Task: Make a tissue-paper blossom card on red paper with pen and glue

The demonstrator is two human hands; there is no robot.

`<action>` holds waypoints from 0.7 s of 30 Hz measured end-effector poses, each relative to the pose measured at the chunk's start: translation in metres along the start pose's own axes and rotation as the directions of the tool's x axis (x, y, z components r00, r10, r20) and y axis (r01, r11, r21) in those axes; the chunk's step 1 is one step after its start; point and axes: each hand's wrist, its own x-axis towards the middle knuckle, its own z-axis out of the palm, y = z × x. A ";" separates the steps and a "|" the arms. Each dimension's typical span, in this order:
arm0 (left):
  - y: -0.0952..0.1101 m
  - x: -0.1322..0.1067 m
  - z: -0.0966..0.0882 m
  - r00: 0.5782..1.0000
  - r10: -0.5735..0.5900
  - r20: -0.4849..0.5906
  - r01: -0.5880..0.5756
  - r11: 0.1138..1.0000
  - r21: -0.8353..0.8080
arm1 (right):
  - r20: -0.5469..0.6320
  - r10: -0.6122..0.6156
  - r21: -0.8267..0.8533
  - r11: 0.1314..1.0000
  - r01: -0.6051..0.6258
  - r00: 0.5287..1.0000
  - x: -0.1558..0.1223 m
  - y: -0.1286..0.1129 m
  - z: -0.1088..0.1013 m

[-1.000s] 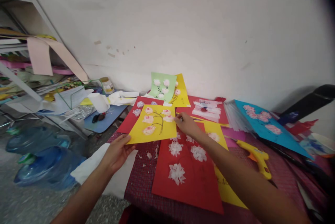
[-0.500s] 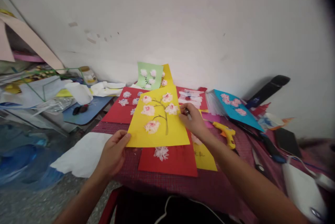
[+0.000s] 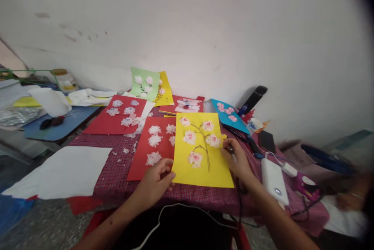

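Note:
A yellow paper sheet (image 3: 217, 168) bears a drawn brown branch and several white-and-pink crumpled tissue flowers. My left hand (image 3: 156, 182) pinches its lower left corner between thumb and fingers. At the sheet's right edge, my right hand (image 3: 239, 162) is closed around a slim pen (image 3: 232, 150), mostly hidden by the fingers. Partly under the yellow sheet lies a red sheet (image 3: 137, 168) with white tissue flowers. Another red sheet (image 3: 99, 121) with white-and-blue flowers rests farther left.
A green card (image 3: 150, 74) and a yellow one lean on the wall. Toward the right are a blue card (image 3: 238, 125), a black phone (image 3: 266, 141) and a white power bank (image 3: 274, 180) with a cable. White paper (image 3: 64, 168) overhangs the left edge. Another person's hand (image 3: 350, 201) shows far right.
My view has turned to the right. The yellow sheet, held by my left hand, has moved right and nearer to me, uncovering more of the red sheet beneath. The pen stays in my right hand.

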 end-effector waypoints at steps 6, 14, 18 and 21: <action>-0.025 -0.010 0.000 0.934 0.341 -0.103 -0.199 0.740 0.642 | 0.105 0.017 -0.233 0.972 0.008 0.994 -0.012 0.017 0.019; -0.021 -0.009 0.074 0.721 0.458 0.521 -0.669 0.263 0.695 | 0.000 -0.036 -0.169 0.985 0.036 0.999 -0.024 -0.003 -0.010; -0.025 0.004 0.096 0.749 0.368 0.552 -0.658 0.315 0.684 | 0.003 0.165 0.175 0.971 -0.162 0.986 -0.055 -0.019 -0.009; -0.034 0.009 0.094 0.777 0.316 0.544 -0.627 0.318 0.711 | 0.020 0.272 0.292 0.919 -0.266 0.962 -0.071 -0.019 0.006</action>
